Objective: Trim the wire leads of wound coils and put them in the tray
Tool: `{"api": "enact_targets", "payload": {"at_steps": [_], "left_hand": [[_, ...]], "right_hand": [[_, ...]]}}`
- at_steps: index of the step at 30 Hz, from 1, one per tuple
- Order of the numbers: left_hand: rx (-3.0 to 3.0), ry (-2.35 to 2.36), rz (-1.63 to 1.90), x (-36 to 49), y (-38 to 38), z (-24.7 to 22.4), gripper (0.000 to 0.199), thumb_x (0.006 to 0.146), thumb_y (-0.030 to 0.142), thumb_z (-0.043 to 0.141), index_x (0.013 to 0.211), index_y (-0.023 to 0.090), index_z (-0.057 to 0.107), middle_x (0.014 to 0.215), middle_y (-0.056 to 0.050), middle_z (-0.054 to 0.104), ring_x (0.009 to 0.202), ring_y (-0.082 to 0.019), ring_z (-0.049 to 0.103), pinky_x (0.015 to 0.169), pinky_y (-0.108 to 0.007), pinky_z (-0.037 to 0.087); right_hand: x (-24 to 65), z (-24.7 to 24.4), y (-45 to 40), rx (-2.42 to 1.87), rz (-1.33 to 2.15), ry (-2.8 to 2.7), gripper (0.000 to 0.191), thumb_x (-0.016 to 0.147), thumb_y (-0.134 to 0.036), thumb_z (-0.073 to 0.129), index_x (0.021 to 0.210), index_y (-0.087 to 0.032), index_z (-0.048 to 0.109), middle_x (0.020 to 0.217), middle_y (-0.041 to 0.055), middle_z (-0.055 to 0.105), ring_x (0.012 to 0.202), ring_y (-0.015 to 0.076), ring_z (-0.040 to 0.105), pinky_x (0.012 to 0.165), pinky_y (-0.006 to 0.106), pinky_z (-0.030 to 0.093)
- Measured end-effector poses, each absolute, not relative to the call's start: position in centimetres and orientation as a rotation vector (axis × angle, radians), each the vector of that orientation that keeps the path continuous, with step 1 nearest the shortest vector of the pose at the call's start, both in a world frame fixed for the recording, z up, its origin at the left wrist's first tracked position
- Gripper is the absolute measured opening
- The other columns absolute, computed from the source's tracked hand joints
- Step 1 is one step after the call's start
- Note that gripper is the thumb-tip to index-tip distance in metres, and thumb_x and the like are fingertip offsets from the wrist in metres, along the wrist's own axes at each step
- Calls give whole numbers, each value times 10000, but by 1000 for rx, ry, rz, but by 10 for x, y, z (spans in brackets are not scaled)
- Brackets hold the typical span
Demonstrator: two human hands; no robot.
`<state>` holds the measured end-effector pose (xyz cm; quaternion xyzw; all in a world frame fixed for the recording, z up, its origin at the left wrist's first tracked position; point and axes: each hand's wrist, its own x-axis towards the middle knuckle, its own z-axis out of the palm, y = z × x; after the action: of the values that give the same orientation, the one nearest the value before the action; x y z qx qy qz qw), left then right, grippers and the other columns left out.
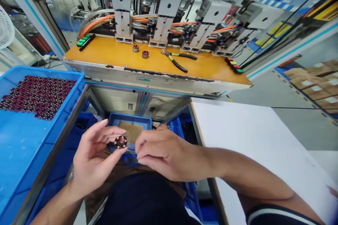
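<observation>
My left hand (pixel 95 158) holds a small round copper-wound part (pixel 120 141) between thumb and fingers, its open face turned up toward the camera. To the right of it, my right hand (pixel 166 154) is closed in a pinch on a thin wire (pixel 131 153) that runs from the part's lower edge. Two similar wound parts, one (pixel 135 48) and another (pixel 145 54), stand on the orange machine ledge (pixel 105 58). Pliers (pixel 175 59) with black and yellow handles lie open on that ledge, right of the two parts.
At the left, a blue tray (pixel 79 77) holds many wound parts (pixel 39 93). A white tabletop (pixel 237 130) extends on the right. Below my hands is a blue bin (pixel 111 121). Machine heads (pixel 169 5) line the ledge's back, with push buttons (pixel 233 66) at its right end.
</observation>
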<state>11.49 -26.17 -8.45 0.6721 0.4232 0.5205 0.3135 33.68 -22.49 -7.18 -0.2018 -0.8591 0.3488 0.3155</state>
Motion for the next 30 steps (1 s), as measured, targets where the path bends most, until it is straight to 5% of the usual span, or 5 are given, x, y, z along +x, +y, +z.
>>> {"api": "enact_targets", "payload": {"at_steps": [6,13,18,22,30], "left_hand": [[1581,1032,1440,114,-258,-88,857,778,-80,678,1468,338,388,1133,-2,747,1012,-115,726,896,-194,596],[1734,912,1368,113,-265,-95,869,817,-108,583,1526,314,311,1245,-56,716,1157,-160,677,975,-254,572],[1813,910,1414,117,-262,-95,917,752,-120,647,1511,304,358,1236,-65,667,1097,-149,683,924,-234,590],[1664,930,1467,120,-258,-93,884,756,-98,660,1481,337,401,1115,-32,652,949,-109,689,792,-197,614],[1627,892,1399,119,-259,-92,864,779,-98,642,1480,346,401,1131,-41,686,991,-122,704,845,-210,601]], "right_hand": [[327,-95,-235,-277,1321,-2013,151,934,-139,571,816,-118,664,617,14,666,573,75,602,587,164,464],[315,-88,-219,-715,1596,-1534,324,671,-338,875,785,-144,641,686,-24,623,614,84,553,595,206,445],[296,-85,-222,-780,1790,-1264,325,718,-372,825,708,-146,592,635,-40,567,565,66,469,538,206,362],[289,-99,-237,-718,1834,-1053,338,797,-433,742,728,-173,539,631,-34,573,584,85,512,590,233,413],[294,-100,-239,-722,1771,-1112,305,772,-388,769,836,-174,561,733,-37,550,648,83,493,623,242,392]]}}
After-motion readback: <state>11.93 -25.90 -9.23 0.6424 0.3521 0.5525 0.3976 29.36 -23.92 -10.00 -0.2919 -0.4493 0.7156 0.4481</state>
